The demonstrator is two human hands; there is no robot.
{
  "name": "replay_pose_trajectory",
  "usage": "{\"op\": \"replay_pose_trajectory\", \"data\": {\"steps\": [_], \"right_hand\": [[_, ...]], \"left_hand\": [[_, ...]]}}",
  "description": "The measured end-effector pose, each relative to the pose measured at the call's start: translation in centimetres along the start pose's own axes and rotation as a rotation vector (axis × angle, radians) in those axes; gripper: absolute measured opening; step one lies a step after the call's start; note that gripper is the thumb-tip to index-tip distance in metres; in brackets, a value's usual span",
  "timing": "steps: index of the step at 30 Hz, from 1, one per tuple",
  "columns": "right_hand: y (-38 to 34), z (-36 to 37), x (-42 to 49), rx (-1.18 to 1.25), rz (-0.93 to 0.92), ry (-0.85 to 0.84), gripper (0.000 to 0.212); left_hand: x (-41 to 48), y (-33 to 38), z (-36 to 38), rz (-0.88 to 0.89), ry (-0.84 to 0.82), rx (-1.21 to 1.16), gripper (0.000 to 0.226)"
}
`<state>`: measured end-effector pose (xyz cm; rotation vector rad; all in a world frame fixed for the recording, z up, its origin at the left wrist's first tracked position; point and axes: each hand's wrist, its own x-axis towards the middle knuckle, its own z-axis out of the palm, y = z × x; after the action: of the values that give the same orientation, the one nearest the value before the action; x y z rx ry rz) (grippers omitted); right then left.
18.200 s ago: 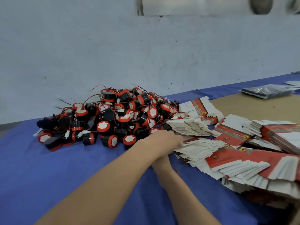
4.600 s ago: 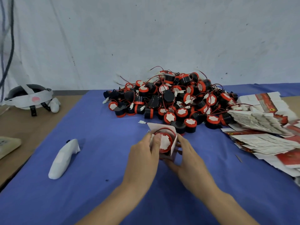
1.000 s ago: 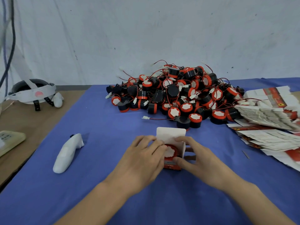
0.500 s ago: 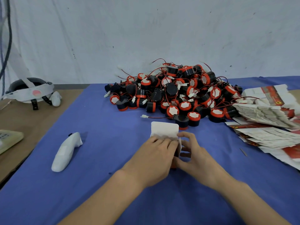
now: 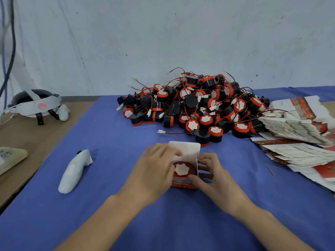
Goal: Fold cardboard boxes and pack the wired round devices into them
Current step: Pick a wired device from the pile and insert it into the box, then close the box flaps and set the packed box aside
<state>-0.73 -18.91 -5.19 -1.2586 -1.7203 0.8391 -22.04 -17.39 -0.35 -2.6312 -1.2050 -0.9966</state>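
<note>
Red-and-white cardboard box (image 5: pixel 184 184), pinched by the right hand (image 5: pixel 217 182), is uncovered again: flat-fingered left hand (image 5: pixel 154 171) shifted aside, red round wired device (image 5: pixel 181 169) seated, white lid flap (image 5: pixel 184 148) unclosed.

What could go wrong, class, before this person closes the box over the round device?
1. The lid flap stands open and the device fills the box; its wire, hidden here, might get pinched when the flap closes.
2. The left hand presses the box's left side while the right hand grips its right; uneven pressure could crease the card.
</note>
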Motion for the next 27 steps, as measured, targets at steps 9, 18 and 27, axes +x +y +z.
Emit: {"op": "replay_pose_trajectory", "data": {"steps": [9, 18, 27], "right_hand": [[0.2, -0.3, -0.1, -0.121, -0.018, -0.062, 0.039], [0.1, -0.4, -0.2, -0.449, -0.254, -0.069, 0.042], [-0.1, -1.0, -0.3, -0.372, -0.179, -0.097, 0.039]], "left_hand": [[-3.3, -2.0, 0.6, -0.272, -0.147, -0.411, 0.035], [-3.0, -1.4, 1.8, -0.15, -0.169, -0.251, 0.028], [-3.4, -2.4, 0.6, -0.077, -0.142, -0.224, 0.003]]}}
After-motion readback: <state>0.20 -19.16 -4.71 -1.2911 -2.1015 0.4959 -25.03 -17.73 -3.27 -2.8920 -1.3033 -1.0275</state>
